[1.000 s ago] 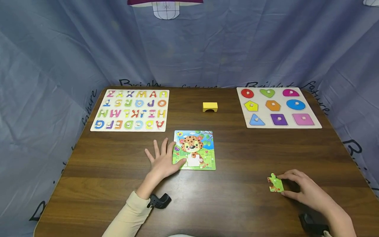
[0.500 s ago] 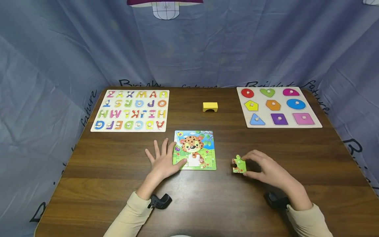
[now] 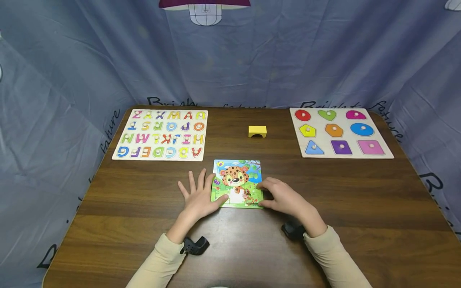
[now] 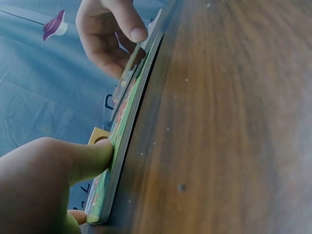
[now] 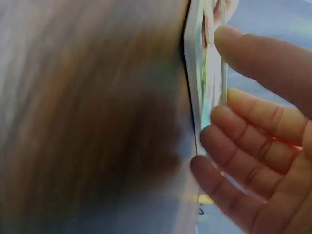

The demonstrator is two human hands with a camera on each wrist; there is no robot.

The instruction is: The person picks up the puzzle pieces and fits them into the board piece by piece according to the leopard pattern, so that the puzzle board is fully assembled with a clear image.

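Observation:
A jigsaw board (image 3: 236, 197) with a cartoon leopard lies mid-table, a white gap in its lower part. On its left side rests my left hand (image 3: 199, 202), fingers spread, thumb pressing the lower left corner. My right hand (image 3: 288, 202) pinches a green jigsaw piece (image 3: 255, 195) between thumb and fingers over the board's lower right. Seen from the left wrist, that piece (image 4: 130, 61) is tilted, raised a little above the board's surface. In the right wrist view the piece (image 5: 224, 73) appears edge-on beside the board.
An alphabet peg board (image 3: 160, 135) lies at the back left. Behind the jigsaw stands a yellow arch block (image 3: 257, 131), and a shape peg board (image 3: 340, 134) is at the back right. Blue curtains (image 3: 230, 60) hang beyond the wooden table (image 3: 126, 240).
My right hand has carried the jigsaw piece leftward from the table's right side to over the board. My left hand has kept its place.

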